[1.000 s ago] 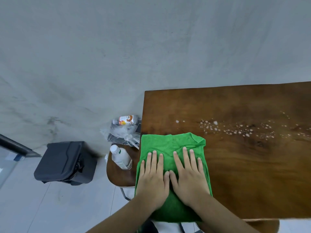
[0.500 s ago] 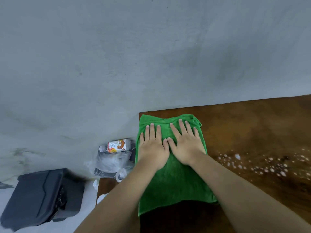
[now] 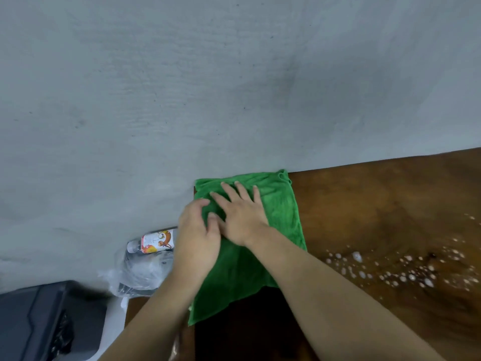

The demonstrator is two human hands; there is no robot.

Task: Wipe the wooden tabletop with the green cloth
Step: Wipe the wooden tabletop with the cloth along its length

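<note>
The green cloth (image 3: 282, 217) lies spread over the far left corner of the dark wooden tabletop (image 3: 377, 204), its far edge against the wall. My right hand (image 3: 242, 214) presses flat on the cloth with the fingers spread. My left hand (image 3: 197, 238) sits at the cloth's left edge, over the table's side, with fingers and thumb curled onto the fabric. White foam droplets (image 3: 403, 272) dot the wood to the right of the cloth.
A grey wall (image 3: 208, 87) rises directly behind the table. Left of the table, lower down, a labelled bottle (image 3: 156, 241) lies on a clear plastic bag (image 3: 138, 274) on a small wooden stool (image 3: 131, 308). A dark case (image 3: 39, 321) stands on the floor at bottom left.
Both hands pushed the cloth from the near edge to the far left corner by the wall. My left hand went from flat on the cloth to curled at its left edge.
</note>
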